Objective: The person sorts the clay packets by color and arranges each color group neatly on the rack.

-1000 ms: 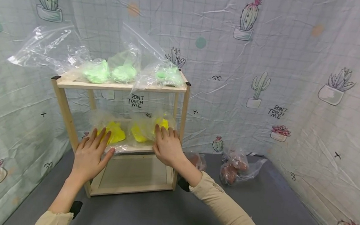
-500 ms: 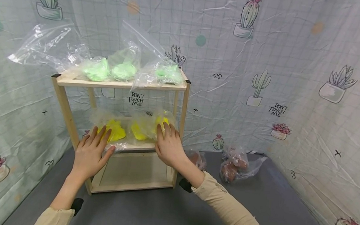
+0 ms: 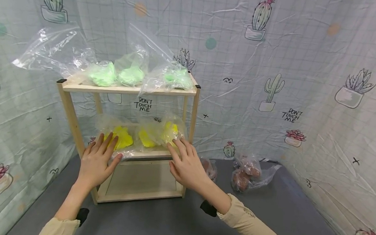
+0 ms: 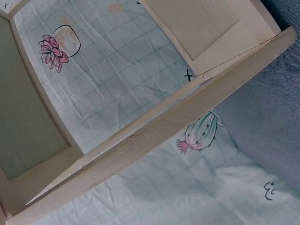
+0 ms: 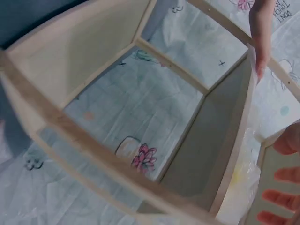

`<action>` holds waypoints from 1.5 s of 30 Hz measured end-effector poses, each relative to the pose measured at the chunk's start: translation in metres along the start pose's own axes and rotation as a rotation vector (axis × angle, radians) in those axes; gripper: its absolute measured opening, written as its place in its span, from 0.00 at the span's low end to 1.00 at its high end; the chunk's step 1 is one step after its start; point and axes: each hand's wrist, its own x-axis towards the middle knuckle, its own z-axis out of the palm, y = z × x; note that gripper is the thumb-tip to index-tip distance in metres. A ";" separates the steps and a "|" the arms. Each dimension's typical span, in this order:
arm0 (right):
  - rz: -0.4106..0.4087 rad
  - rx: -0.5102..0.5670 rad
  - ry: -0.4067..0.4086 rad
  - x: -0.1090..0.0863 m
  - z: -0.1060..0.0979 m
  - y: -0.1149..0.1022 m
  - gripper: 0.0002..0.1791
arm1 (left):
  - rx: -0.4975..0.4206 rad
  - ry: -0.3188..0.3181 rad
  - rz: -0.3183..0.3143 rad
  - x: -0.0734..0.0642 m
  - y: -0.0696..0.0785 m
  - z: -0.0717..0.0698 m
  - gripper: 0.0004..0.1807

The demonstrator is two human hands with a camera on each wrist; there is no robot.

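what has just changed is the right hand (image 3: 188,165): half a second ago its fingers lay over the right-hand yellow bag (image 3: 171,129), and now we see it drawn back, down and to the right, so more of the yellow shows. its grip is undone, the fingers apart and holding nothing; we cannot tell whether the fingertips still brush the loose plastic.

the left hand (image 3: 94,163) has hardly shifted. its fingers are spread and fairly straight over the edge of the left-hand yellow bag (image 3: 123,136), with no clamp around it that we can make out.

all three yellow bags, the middle yellow bag (image 3: 146,138) included, sit in a row on the middle shelf (image 3: 152,153) of the wooden rack (image 3: 193,114), below the green bags (image 3: 132,75) on top. none of them seems to have moved as the hand came away, so we judge the right-hand one to be resting steadily by itself. the reddish-brown bags (image 3: 240,179) remain on the worktop (image 3: 233,222).
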 end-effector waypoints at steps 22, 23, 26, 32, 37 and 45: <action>-0.039 0.095 0.038 -0.105 -0.020 0.068 0.23 | -0.002 0.009 0.005 0.002 -0.001 0.000 0.33; -0.033 0.095 0.037 -0.110 -0.019 0.071 0.24 | -0.001 0.006 0.006 0.002 0.000 0.000 0.33; -0.024 0.092 0.022 -0.125 -0.014 0.078 0.23 | 0.002 -0.013 0.003 0.001 0.000 -0.002 0.34; -0.006 0.084 -0.035 -0.149 0.006 0.089 0.23 | -0.005 -0.036 0.004 0.001 0.000 -0.004 0.34; -0.011 0.107 -0.047 -0.160 0.026 0.092 0.22 | -0.021 -0.027 0.031 0.001 -0.001 -0.006 0.35; -0.006 0.106 -0.153 -0.165 0.052 0.088 0.19 | -0.004 0.056 0.094 -0.007 -0.007 -0.012 0.36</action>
